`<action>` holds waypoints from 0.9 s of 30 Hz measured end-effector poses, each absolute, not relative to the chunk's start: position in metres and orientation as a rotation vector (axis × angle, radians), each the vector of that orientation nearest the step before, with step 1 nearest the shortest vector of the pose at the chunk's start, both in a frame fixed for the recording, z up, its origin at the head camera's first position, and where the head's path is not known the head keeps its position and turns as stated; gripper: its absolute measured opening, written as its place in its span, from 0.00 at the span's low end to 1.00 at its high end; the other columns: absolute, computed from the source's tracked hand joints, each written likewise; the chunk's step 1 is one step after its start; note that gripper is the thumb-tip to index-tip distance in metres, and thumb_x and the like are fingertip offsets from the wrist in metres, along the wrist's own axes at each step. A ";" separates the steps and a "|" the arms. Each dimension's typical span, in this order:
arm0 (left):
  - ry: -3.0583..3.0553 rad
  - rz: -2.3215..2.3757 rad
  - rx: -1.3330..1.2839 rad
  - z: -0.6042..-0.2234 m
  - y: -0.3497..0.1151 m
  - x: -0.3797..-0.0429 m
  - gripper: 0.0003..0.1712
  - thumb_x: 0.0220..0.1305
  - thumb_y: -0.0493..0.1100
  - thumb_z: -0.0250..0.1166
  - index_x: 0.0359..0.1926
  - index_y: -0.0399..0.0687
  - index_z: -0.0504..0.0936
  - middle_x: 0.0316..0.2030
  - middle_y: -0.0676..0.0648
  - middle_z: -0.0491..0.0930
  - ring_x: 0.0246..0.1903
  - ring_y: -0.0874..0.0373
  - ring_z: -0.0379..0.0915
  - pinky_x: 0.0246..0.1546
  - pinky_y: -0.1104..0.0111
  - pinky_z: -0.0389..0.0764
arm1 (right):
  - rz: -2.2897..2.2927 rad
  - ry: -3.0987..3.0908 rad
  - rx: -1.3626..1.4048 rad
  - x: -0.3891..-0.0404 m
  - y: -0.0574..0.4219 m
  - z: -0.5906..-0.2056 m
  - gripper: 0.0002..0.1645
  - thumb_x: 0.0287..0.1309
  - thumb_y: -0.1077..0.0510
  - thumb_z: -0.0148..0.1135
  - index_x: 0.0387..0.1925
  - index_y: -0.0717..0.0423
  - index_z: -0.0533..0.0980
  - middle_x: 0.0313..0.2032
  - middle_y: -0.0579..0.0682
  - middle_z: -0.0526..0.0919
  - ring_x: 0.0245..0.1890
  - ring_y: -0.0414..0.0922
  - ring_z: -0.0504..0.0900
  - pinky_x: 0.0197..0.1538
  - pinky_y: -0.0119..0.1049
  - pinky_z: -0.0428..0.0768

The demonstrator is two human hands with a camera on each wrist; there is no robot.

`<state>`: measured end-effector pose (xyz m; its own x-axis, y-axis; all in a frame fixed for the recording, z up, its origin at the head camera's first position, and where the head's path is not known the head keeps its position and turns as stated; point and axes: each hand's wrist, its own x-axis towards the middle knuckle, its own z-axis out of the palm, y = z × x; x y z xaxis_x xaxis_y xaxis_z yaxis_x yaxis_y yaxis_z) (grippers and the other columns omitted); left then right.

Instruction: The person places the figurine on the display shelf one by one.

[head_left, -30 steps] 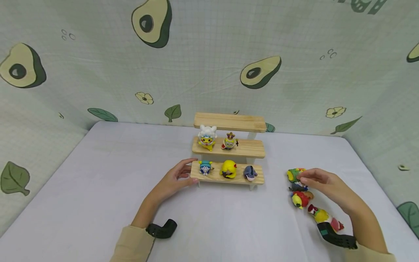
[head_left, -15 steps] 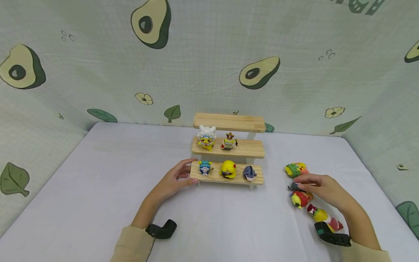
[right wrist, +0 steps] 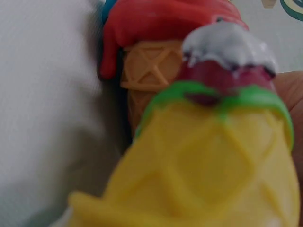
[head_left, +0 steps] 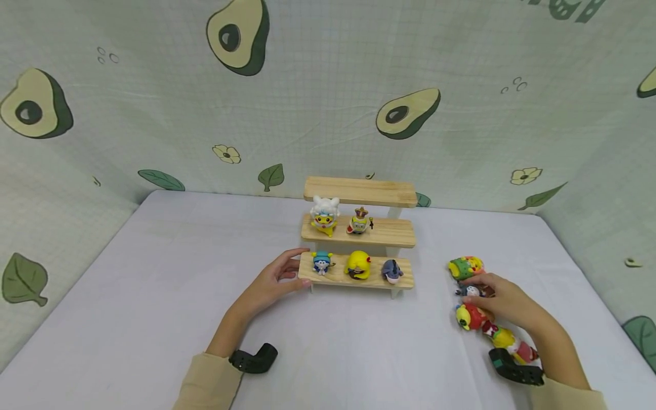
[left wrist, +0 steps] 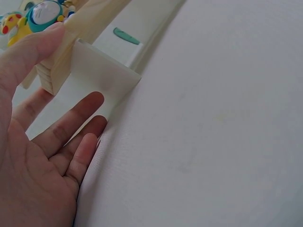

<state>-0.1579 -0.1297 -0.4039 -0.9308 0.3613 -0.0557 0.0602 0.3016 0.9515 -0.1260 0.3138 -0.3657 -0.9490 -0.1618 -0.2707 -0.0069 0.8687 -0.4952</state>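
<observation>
My left hand (head_left: 269, 285) pinches the left end of the lowest plank of a three-tier wooden display stand (head_left: 376, 282). In the left wrist view the thumb lies over the plank's end, the index finger on its other side, and the remaining fingers extend beside the white support (left wrist: 106, 66). On the right, my right hand (head_left: 504, 299) pinches a small dark blue-grey figurine (head_left: 468, 291) with thumb and fingers. It lies between a green-and-yellow figurine (head_left: 465, 267) and a red one with a yellow head (head_left: 471, 316). The right wrist view hides the pinched figurine behind a yellow cone-shaped figurine (right wrist: 203, 165).
The lowest plank bears a blue figurine (head_left: 322, 263), a yellow one (head_left: 357, 265) and a grey-blue donkey (head_left: 392, 271). Above stand a white-hooded yellow figurine (head_left: 324, 216) and a crowned one (head_left: 360, 221). A yellow-and-pink figurine (head_left: 504, 338) lies beside the right wrist. White cloth (head_left: 154, 285) covers the table.
My right hand has come down from the green figurine to the dark one and grips it. The dark figurine has turned, and the red one has shifted slightly. The left hand stays put.
</observation>
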 end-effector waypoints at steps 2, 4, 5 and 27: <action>2.312 1.671 0.380 -0.404 -0.130 -0.158 0.37 0.54 0.49 0.69 0.64 0.65 0.64 0.56 0.45 0.73 0.54 0.52 0.70 0.57 0.57 0.69 | -0.723 2.735 -0.129 -0.126 0.314 -0.366 0.30 0.57 0.46 0.61 0.53 0.64 0.72 0.48 0.63 0.75 0.36 0.46 0.70 0.35 0.36 0.70; 2.312 1.670 0.377 -0.404 -0.130 -0.158 0.37 0.54 0.50 0.69 0.64 0.65 0.64 0.56 0.45 0.74 0.54 0.52 0.70 0.57 0.57 0.69 | -0.717 2.735 -0.131 -0.126 0.314 -0.365 0.30 0.57 0.46 0.61 0.54 0.63 0.72 0.47 0.62 0.75 0.35 0.46 0.70 0.35 0.36 0.70; 2.312 1.668 0.376 -0.403 -0.129 -0.158 0.37 0.54 0.50 0.69 0.64 0.65 0.64 0.56 0.45 0.74 0.54 0.52 0.70 0.57 0.57 0.69 | -0.713 2.733 -0.136 -0.126 0.315 -0.365 0.30 0.57 0.45 0.61 0.54 0.63 0.72 0.48 0.62 0.75 0.36 0.46 0.70 0.35 0.36 0.70; 2.317 1.655 0.357 -0.404 -0.131 -0.158 0.37 0.54 0.51 0.69 0.63 0.67 0.64 0.56 0.46 0.73 0.55 0.52 0.70 0.59 0.55 0.68 | -0.779 2.731 -0.104 -0.123 0.313 -0.360 0.26 0.57 0.50 0.62 0.53 0.62 0.73 0.32 0.50 0.74 0.32 0.44 0.69 0.33 0.35 0.67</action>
<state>-0.1579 -0.1306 -0.4042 -0.9329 0.3521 -0.0762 0.0421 0.3165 0.9477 -0.1232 0.3134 -0.3598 -0.9527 -0.1494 -0.2646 0.0125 0.8506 -0.5256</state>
